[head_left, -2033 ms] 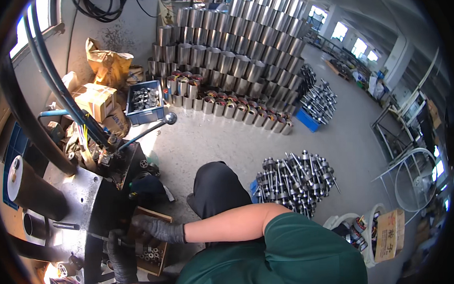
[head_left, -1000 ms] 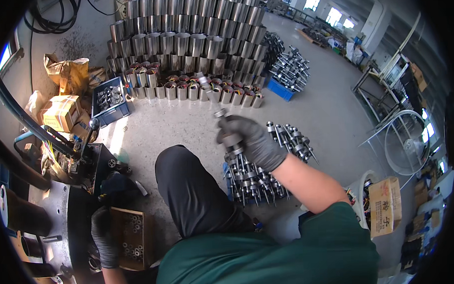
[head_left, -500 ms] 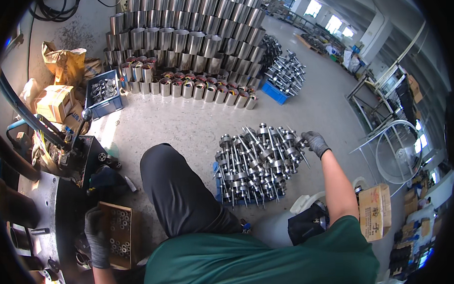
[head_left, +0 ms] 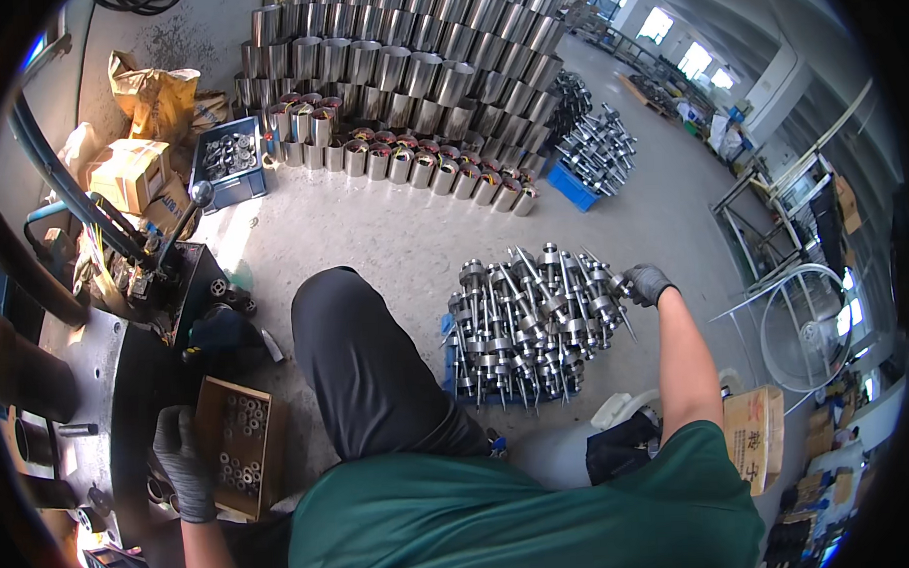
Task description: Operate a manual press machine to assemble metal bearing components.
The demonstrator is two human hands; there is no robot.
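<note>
My right hand point(head_left: 649, 284), in a grey glove, reaches out to the right edge of a pile of metal motor rotors with shafts point(head_left: 536, 326). Its fingers are closed round the end of a rotor at that edge; the fingertips are partly hidden. The pile rests on a blue crate point(head_left: 449, 369), mostly covered by the rotors. On the left, my gloved left hand point(head_left: 185, 464) hangs loosely open, with nothing visible in it. It is beside a cardboard-brown box point(head_left: 267, 446) holding several small ring-shaped bearings point(head_left: 243, 472).
Left of me stands a machine with a metal table point(head_left: 102, 371) and a ball-topped lever point(head_left: 201, 195). Stacked steel cylinders point(head_left: 397, 66) line the far wall. A blue bin of parts point(head_left: 256, 181), another rotor crate point(head_left: 571, 187) and a wheeled-looking round frame point(head_left: 804, 327) stand around.
The whole view has shifted, so things sit slightly further right. My right hand stays at the rotor pile's right edge, and my left hand stays by the box, its fingers a little more spread.
</note>
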